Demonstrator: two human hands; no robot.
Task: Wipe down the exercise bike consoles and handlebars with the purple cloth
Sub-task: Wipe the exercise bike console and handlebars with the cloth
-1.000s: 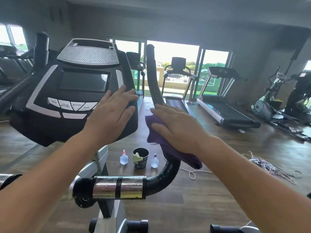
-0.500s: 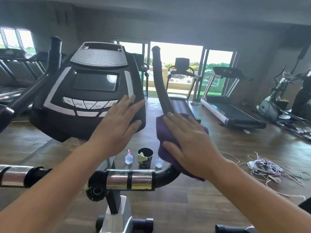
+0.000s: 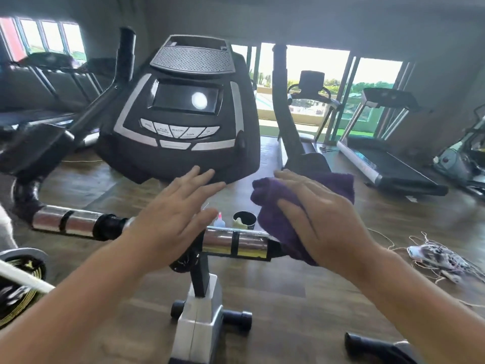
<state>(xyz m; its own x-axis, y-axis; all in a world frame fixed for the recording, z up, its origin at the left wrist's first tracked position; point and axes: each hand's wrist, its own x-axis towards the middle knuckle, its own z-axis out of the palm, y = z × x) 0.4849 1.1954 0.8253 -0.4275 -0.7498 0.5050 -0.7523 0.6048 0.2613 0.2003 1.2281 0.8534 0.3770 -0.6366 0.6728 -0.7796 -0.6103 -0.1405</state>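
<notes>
The right hand [image 3: 322,222] lies flat on the purple cloth [image 3: 270,203], its fingers straight and spread and its thumb stretched across the fabric, so that it presses the cloth down and does not clench it. The cloth is bunched under the palm and fingers, draped over the bend where the black handlebar [image 3: 286,114] turns upward. One corner sticks out past the fingertips and a fold hangs below the heel of the hand. Just beside the thumb, toward the left hand [image 3: 178,222], the bar carries a chrome grip sensor [image 3: 236,244]. The left hand holds nothing. Its fingers are straight and fanned, and their tips reach the lower edge of the bike's console [image 3: 183,158]. Whether they touch that edge cannot be told. The console's dark screen and row of buttons stand above and beyond those fingertips. Between the two hands, down on the wooden floor [image 3: 328,298], stand a small squeeze bottle [image 3: 219,224] and a black cup [image 3: 245,219], close together. Below the left wrist the bike's post [image 3: 200,277] drops to its base. Beyond the right hand a treadmill [image 3: 388,166] stands by the bright glass doors, and outward of the right wrist a tangle of string [image 3: 441,258] lies on the floor.
</notes>
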